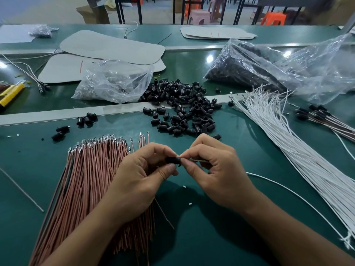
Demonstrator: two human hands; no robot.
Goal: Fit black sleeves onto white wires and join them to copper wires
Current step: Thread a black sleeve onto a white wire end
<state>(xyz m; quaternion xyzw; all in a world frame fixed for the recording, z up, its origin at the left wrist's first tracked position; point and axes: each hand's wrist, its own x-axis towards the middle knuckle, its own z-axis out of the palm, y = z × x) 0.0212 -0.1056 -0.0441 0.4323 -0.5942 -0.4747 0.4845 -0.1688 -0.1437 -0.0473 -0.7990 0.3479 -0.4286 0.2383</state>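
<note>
Around the hands: copper wires [86, 179] fanned at 9 o'clock, partly under the left wrist; loose sleeve pile [184, 108] at 12; white wire bundle [288, 141] at 2; plastic bags [115, 81] beyond.
Left hand [142, 175]: thumb and fingers curled, pinching a black sleeve [172, 160], dead centre.
Right hand [217, 169]: fingertips pinch a white wire [284, 187] at the sleeve's end; wire trails to 4 o'clock.

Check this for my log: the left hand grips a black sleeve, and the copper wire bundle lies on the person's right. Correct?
No: the head view shows the copper wire bundle on the person's left, beneath the left hand, which does grip the black sleeve.
</note>
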